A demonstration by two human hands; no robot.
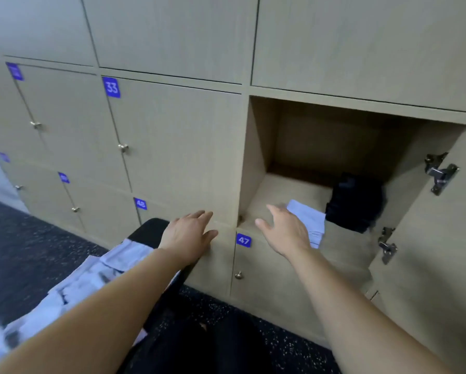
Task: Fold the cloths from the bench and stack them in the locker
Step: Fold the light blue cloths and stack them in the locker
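Note:
An open locker [256, 157] holds a folded pale blue cloth [308, 220] at its front edge and a folded black cloth [356, 201] behind it to the right. My right hand [285, 228] hovers at the locker's front, fingers straight, just left of the pale blue cloth and holding nothing. My left hand [188, 233] is open in front of the closed door to the left, fingers spread. White and grey cloths [72, 290] lie in a heap on the black bench [150, 228] under my left forearm.
The locker's door [442, 238] stands swung open to the right, with metal hinges on its inner side. Closed doors numbered 33, 48 and 47 surround the opening, each with a small knob. The floor [32, 252] is dark and speckled.

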